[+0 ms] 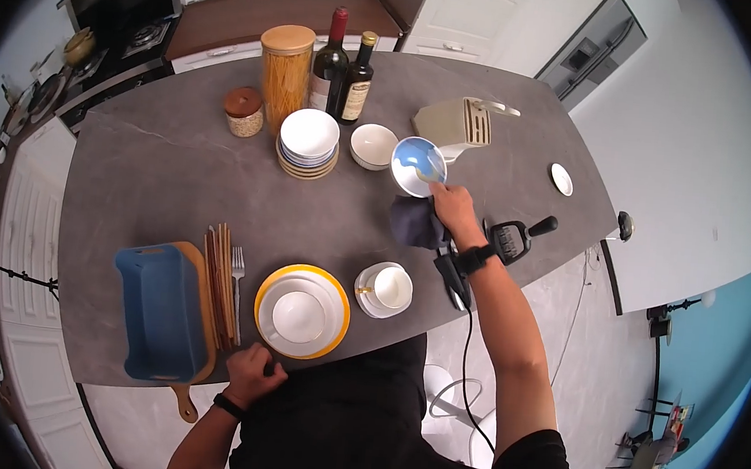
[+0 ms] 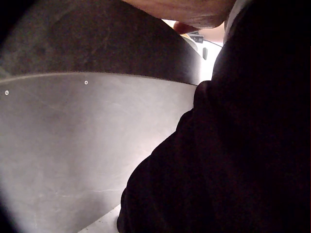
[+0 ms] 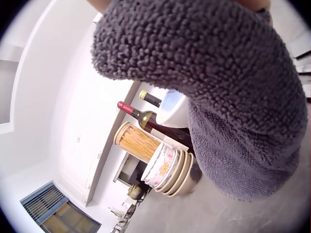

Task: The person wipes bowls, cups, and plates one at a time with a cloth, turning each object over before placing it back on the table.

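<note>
My right hand (image 1: pixel 455 212) holds a dark grey towel (image 1: pixel 415 223), which hangs below the fingers and fills much of the right wrist view. Just beyond that hand is a white bowl with a blue inside (image 1: pixel 415 156), its rim close to the fingertips. A plain white bowl (image 1: pixel 373 148) sits left of it. My left hand (image 1: pixel 252 373) rests at the table's near edge with loosely bent fingers and nothing in them. Nearest to it are the chopsticks (image 1: pixel 224 289), a fork (image 1: pixel 238 281) and stacked plates with a yellow rim (image 1: pixel 346 307).
A knife block (image 1: pixel 453 124), bottles (image 1: pixel 328 72), a pasta jar (image 1: pixel 287 73) and stacked bowls (image 1: pixel 309 134) stand farther back. A cup (image 1: pixel 391 289) on a saucer is near the front. A blue baking dish (image 1: pixel 162 315) lies at left; a corded black appliance (image 1: pixel 453 280) lies beneath the right forearm.
</note>
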Available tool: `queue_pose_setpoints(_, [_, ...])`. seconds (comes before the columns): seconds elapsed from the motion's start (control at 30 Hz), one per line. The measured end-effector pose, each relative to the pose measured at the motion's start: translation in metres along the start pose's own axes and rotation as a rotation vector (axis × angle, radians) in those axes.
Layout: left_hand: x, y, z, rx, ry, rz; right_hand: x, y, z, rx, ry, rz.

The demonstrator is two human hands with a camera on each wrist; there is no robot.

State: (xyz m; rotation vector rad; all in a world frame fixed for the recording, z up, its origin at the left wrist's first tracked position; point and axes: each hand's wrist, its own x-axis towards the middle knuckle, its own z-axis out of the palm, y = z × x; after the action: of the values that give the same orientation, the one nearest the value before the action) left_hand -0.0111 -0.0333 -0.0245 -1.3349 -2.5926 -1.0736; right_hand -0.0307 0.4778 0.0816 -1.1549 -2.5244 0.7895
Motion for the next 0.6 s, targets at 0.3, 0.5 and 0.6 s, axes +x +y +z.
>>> queue_pose_setpoints(0.3, [-0.003,-0.004,0.001,-0.017,-0.011,-0.025,0.104,0.019,0.082,-0.244,-0.104,-0.183])
queue_pose_setpoints(0.5, [-0.003,-0.006,0.000,-0.005,-0.039,-0.014,0.101,-0.024,0.059,-0.162,-0.140,0.009])
queue_pose_setpoints(0.6, [-0.002,-0.005,-0.002,-0.004,-0.047,-0.014,0.109,-0.027,0.066,-0.119,-0.152,0.030])
